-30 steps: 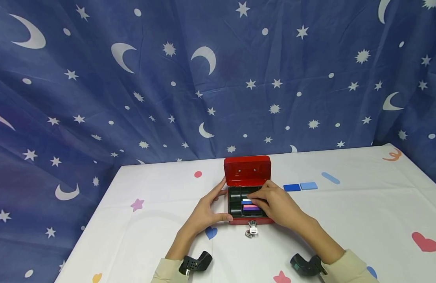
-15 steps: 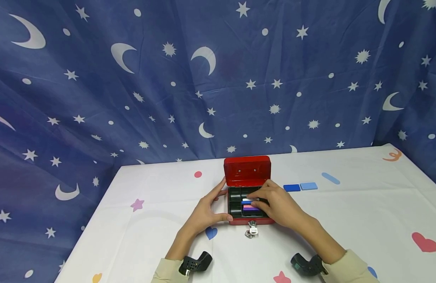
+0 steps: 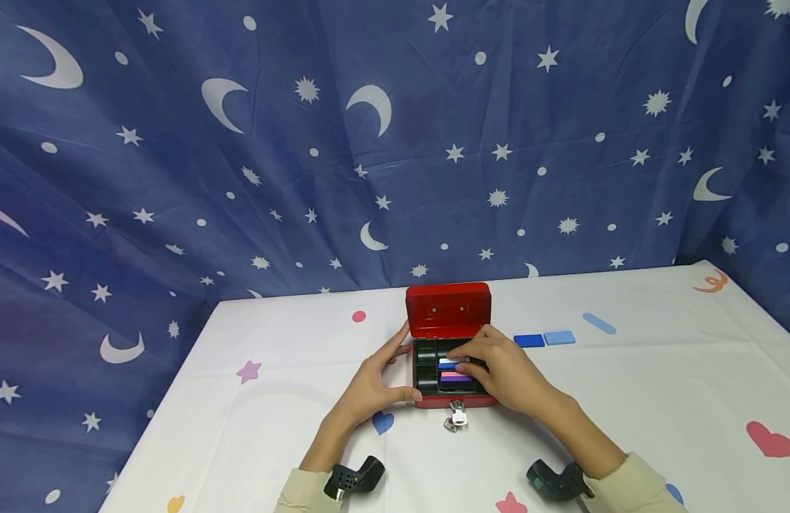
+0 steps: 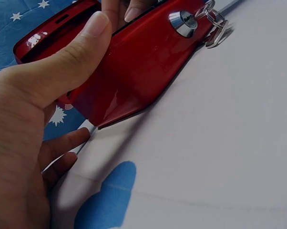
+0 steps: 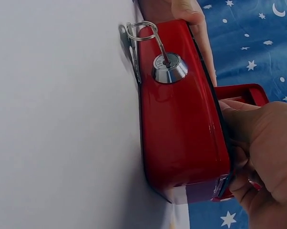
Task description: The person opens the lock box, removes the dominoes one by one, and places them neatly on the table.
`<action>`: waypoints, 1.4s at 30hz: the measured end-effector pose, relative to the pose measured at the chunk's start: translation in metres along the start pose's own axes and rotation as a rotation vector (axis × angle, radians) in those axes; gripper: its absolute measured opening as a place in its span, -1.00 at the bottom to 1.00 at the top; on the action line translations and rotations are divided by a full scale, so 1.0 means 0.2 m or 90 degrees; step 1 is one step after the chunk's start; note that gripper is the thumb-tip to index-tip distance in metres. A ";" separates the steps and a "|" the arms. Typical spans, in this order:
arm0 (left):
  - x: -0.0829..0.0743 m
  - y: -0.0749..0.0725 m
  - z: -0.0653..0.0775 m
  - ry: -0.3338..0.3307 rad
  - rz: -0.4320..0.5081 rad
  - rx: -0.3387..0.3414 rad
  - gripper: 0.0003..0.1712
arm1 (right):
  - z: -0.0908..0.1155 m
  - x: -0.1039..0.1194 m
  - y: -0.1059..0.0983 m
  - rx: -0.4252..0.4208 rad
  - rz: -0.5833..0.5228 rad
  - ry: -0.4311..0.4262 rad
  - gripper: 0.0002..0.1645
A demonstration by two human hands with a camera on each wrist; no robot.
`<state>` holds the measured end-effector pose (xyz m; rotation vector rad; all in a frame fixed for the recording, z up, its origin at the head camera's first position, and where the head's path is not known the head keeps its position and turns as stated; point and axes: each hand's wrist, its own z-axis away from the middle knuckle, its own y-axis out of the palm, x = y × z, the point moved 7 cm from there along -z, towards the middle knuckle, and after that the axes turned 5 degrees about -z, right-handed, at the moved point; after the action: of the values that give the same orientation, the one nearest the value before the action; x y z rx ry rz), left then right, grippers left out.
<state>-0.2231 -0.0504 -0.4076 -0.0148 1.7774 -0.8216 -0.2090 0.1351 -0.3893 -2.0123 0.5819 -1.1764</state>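
A red cash box [image 3: 455,402] stands with its lid [image 3: 449,311] raised. Its black tray [image 3: 425,377] has several compartments. In one compartment lie a pink block [image 3: 454,374] and a purple block [image 3: 455,379]. Just behind them are a white block [image 3: 446,361] and a blue block [image 3: 447,366], flat and rectangular, pinched between thumb and index finger of my right hand [image 3: 506,374]. My left hand [image 3: 372,385] grips the box's left side, thumb on the front corner, index finger stretched to the back. In the right wrist view the fingers of my right hand [image 5: 272,148] hide the blocks.
Keys [image 3: 455,422] on a ring hang from the lock [image 4: 182,24] in the box's front. A dark blue block [image 3: 528,340] and a light blue block [image 3: 559,337] lie right of the box. A starry blue curtain [image 3: 420,178] hangs behind the printed white tablecloth [image 3: 657,385].
My right fingers have shifted the white and blue blocks very slightly in the tray. My left hand and the box have stayed in place.
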 end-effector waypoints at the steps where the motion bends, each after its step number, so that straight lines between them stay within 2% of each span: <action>1: 0.00 0.00 0.00 0.000 0.000 0.000 0.17 | 0.00 0.00 0.00 -0.001 0.000 -0.003 -0.72; 15: 0.00 0.00 0.00 -0.012 0.000 0.003 0.17 | 0.00 0.00 0.00 -0.006 -0.035 -0.002 -0.69; 30: 0.00 0.00 0.00 -0.014 -0.001 0.004 0.17 | 0.00 -0.01 -0.01 -0.012 -0.072 0.024 -0.68; 42: 0.00 0.00 0.00 -0.017 0.001 0.006 0.17 | 0.00 -0.01 0.00 -0.017 -0.071 0.009 -0.68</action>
<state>-0.2229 -0.0503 -0.4079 -0.0185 1.7481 -0.8250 -0.2096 0.1364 -0.3891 -2.0843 0.4997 -1.2553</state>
